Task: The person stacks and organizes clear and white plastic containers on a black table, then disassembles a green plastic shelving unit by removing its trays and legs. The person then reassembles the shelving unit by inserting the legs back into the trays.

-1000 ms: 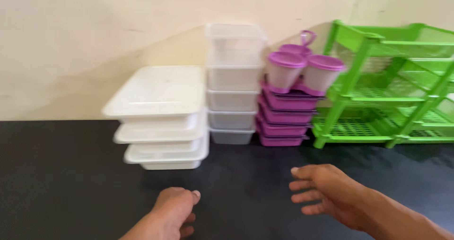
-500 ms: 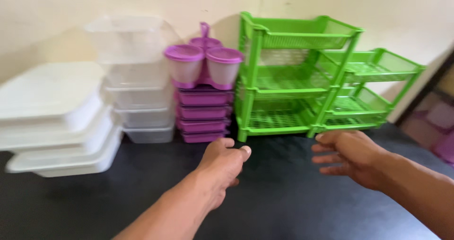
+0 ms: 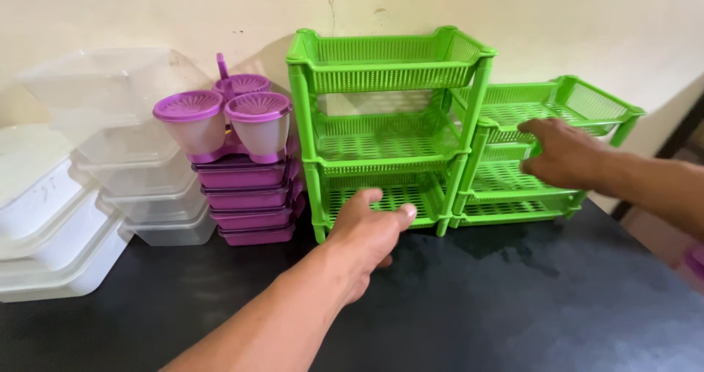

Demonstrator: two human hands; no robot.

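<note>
Soft, even daylight, sharp centre (left edge slightly overexposed and blurred).

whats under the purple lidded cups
The three purple-lidded cups sit in a carrier on a stack of four purple flat plastic boxes; the boxes' contents are hidden.

left hand (image 3: 370, 229) at tall green rack (image 3: 385, 123) | right hand (image 3: 565, 152) at low green rack (image 3: 546, 156)

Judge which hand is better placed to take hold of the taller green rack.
Left, probably. The left hand hovers open at the bottom shelf of the taller green rack, just in front. The right hand is over at the shorter green rack beside it.
</note>
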